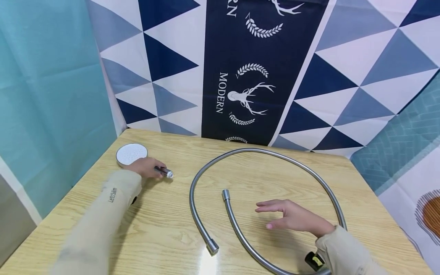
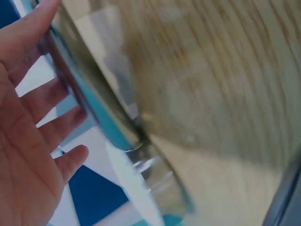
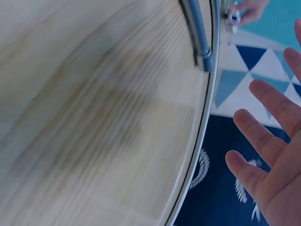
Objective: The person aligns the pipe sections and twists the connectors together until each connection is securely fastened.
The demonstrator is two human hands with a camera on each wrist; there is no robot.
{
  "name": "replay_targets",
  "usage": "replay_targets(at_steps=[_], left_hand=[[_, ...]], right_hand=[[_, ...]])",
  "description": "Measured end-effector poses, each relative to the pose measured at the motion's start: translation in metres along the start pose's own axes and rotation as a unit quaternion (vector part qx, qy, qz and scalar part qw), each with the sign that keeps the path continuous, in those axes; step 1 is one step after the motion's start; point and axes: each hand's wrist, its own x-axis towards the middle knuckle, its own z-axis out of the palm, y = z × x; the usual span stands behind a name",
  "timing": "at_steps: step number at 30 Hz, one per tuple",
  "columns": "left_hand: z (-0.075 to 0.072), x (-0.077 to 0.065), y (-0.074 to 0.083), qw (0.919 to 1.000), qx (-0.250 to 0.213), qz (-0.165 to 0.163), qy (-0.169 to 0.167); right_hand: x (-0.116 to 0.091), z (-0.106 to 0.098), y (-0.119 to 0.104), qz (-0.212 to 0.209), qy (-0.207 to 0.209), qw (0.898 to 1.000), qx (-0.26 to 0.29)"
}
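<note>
Gripping the shower head by its handle, our left hand was at the left of the head view, with the round white face turned up and the handle's pale end poking out past our fingers toward the middle. We could not tell whether the shower head touched the table. In the left wrist view, we saw some of that hand's fingers spread loosely beside the blurred handle.

Our right hand hung at the lower right of the head view, holding nothing, its fingers stretched out and its thumb apart from them. Below and around it, we had the metal hose in a wide loop on the table, one end near the centre and the other at the lower middle; our right sleeve hid part of it. Behind stood a triangle-patterned cloth.
</note>
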Motion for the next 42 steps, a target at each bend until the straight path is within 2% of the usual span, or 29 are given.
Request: replay_targets(at_steps=[6, 10, 14, 18, 24, 27, 33, 35, 38, 40, 42], left_hand=[[0.008, 0.014, 0.002, 0.9987, -0.045, -0.021, 0.012], [0.009, 0.02, 0.004, 0.9978, -0.054, -0.037, 0.012], [0.011, 0.025, 0.001, 0.9979, -0.058, -0.026, 0.016], [0.013, 0.024, -0.006, 0.9976, -0.064, -0.005, 0.023], [0.014, 0.017, -0.012, 0.9963, -0.078, -0.009, 0.035], [0.014, 0.016, -0.011, 0.997, -0.068, -0.01, 0.036], [0.015, 0.013, -0.017, 0.9984, -0.042, -0.002, 0.039], [0.014, 0.01, -0.019, 0.9981, -0.038, 0.01, 0.048], [0.009, 0.003, -0.018, 0.9957, -0.027, 0.046, 0.076], [0.003, -0.001, -0.013, 0.9911, -0.002, 0.076, 0.109], [-0.002, -0.005, -0.008, 0.9822, 0.036, 0.107, 0.149]], right_hand=[[0.022, 0.018, -0.003, -0.041, -0.013, 0.999, 0.002], [0.037, 0.031, -0.007, -0.072, -0.013, 0.997, 0.009], [0.051, 0.039, -0.018, -0.075, -0.025, 0.997, 0.022], [0.062, 0.045, -0.032, -0.062, -0.053, 0.997, 0.018], [0.072, 0.056, -0.043, -0.045, -0.098, 0.994, -0.035], [0.074, 0.06, -0.045, -0.061, -0.103, 0.991, -0.061], [0.083, 0.067, -0.049, -0.125, -0.107, 0.981, -0.106], [0.084, 0.069, -0.051, -0.133, -0.108, 0.978, -0.115], [0.085, 0.069, -0.052, -0.133, -0.108, 0.977, -0.125], [0.084, 0.069, -0.051, -0.131, -0.107, 0.977, -0.128], [0.083, 0.069, -0.05, -0.132, -0.107, 0.976, -0.135]])
